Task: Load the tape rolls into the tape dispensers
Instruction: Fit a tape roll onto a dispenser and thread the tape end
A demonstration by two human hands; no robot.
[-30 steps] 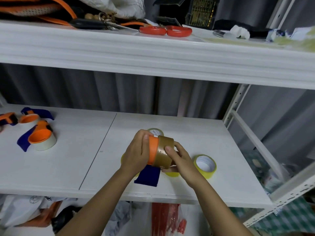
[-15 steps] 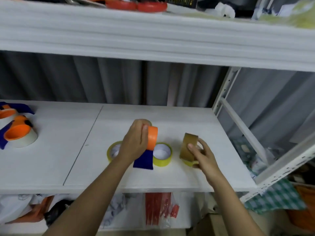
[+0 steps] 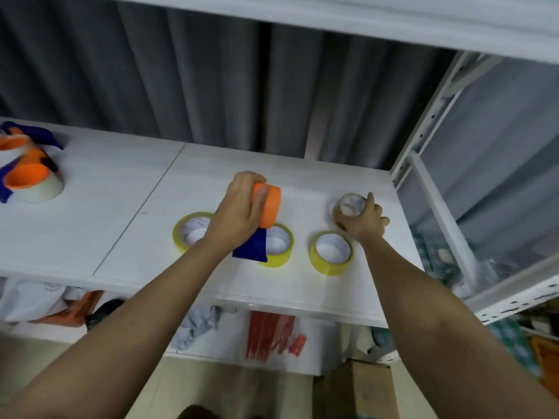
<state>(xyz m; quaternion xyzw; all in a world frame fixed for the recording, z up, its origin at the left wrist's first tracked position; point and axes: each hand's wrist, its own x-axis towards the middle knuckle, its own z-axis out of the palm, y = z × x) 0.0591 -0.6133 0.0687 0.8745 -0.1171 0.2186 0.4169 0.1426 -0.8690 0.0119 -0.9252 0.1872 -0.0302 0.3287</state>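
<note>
**A:** What are the person's hands doing?

**B:** The left hand (image 3: 239,211) is raised above the white shelf (image 3: 121,207), fingers curled round an orange and blue tape dispenser (image 3: 266,208). Its orange drum points right and has no roll on it; the blue handle hangs below.

**A:** And the right hand?

**B:** The right hand (image 3: 364,223) is low at the right end of the shelf, fingers wrapped over a brown tape roll (image 3: 348,207) that lies blurred against the board.

**A:** Where are the other rolls?

**B:** Three yellow tape rolls lie flat in a row near the front edge: one (image 3: 189,231) beside the left wrist, one (image 3: 279,246) partly behind the blue handle, one (image 3: 331,252) just beside the right wrist. Far left, two loaded dispensers (image 3: 27,179) rest together.
</note>
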